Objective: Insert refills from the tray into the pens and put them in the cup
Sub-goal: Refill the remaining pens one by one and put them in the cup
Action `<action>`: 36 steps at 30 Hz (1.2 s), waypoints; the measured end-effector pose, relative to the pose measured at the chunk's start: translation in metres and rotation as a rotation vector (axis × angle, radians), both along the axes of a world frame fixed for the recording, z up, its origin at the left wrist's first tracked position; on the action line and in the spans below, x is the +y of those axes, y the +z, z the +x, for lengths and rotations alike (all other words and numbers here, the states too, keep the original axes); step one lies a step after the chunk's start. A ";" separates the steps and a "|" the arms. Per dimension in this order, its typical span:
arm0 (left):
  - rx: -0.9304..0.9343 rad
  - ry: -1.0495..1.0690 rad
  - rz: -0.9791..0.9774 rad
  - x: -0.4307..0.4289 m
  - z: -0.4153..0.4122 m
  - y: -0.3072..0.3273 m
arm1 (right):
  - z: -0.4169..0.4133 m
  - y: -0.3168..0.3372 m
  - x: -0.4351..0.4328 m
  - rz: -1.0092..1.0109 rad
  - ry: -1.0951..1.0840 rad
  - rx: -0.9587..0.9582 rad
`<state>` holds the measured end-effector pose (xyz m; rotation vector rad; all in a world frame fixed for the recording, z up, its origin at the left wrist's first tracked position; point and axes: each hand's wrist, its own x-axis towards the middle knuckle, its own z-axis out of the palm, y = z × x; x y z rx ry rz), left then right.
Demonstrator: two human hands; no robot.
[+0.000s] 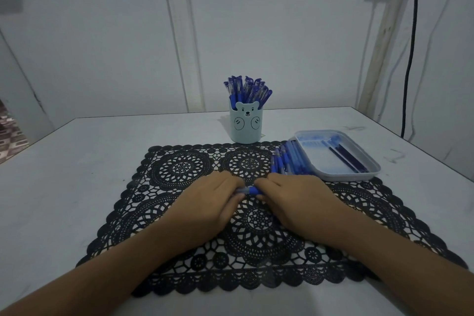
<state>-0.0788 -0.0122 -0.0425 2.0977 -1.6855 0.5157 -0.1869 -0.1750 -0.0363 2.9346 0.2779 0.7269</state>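
Blue pens point(247, 90) fill the cup point(245, 126), refills point(346, 159) lie in the tray point(343, 176) with loose pens point(289, 159) heaped beside it, while left hand point(213, 200) and right hand point(295, 197) pinch one pen point(250, 190) over the mat point(184, 169).

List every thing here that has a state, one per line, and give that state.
Cup: upright, full of pens.
Tray: flat, a few refills inside.
Loose pens: piled on the mat against the tray.
Held pen: level, gripped at both ends.
Left hand: pinching the held pen.
Right hand: pinching the held pen.
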 end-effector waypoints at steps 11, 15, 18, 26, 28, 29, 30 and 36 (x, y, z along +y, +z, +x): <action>-0.093 0.028 -0.021 0.006 0.002 -0.001 | -0.001 0.005 -0.008 0.134 -0.026 0.009; 0.103 0.148 -0.099 0.008 0.006 -0.001 | -0.004 0.011 -0.013 0.511 -0.153 0.091; 0.265 0.213 -0.154 0.007 0.009 -0.001 | 0.000 0.008 -0.016 0.620 -0.166 0.048; 0.251 0.162 -0.149 0.007 0.009 -0.003 | 0.004 0.001 0.009 0.589 -0.072 0.108; 0.246 0.160 -0.145 0.007 0.010 -0.004 | 0.005 0.000 0.008 0.560 -0.095 0.131; 0.247 0.160 -0.143 0.007 0.010 -0.004 | 0.005 -0.001 0.006 0.578 -0.092 0.091; 0.250 0.157 -0.142 0.007 0.010 -0.004 | 0.004 0.000 0.005 0.616 -0.091 0.020; 0.220 0.105 -0.108 0.006 0.008 -0.003 | -0.001 0.014 0.000 1.079 -0.079 -0.078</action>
